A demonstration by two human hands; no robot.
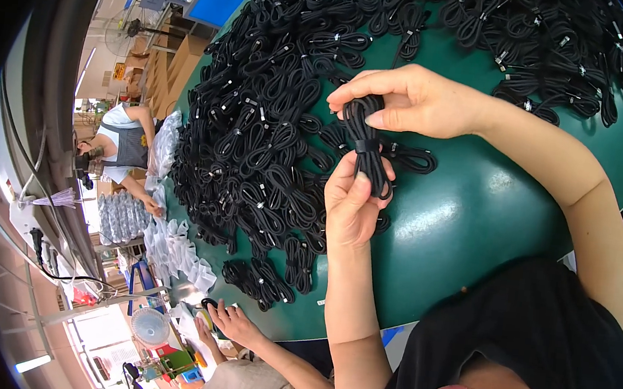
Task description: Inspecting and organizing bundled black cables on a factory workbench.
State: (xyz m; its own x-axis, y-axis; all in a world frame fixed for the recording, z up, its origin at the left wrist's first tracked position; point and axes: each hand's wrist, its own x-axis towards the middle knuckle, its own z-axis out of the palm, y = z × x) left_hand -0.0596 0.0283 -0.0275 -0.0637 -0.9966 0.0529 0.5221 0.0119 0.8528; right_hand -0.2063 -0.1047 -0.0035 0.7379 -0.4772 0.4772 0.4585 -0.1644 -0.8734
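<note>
A coiled black cable [366,147] is held up over the green table, its loops gathered by a black band round the middle. Lower down, my left hand [350,202] pinches the end of the coil between thumb and fingers. At the upper end, my right hand [416,100] has its thumb and fingertips closed on the loops. Just behind the held coil lie more bundled black cables [256,144], spread in a large heap. One loose-looking coil [414,159] pokes out to the right of it.
The green tabletop [468,202] curves round in front of me. Across it, a person in a dark apron [132,143] handles clear plastic bags [178,257]. Nearer, another person's hand [235,324] is beside a small black coil [209,303]. More cable bundles [555,75] lie at the far right.
</note>
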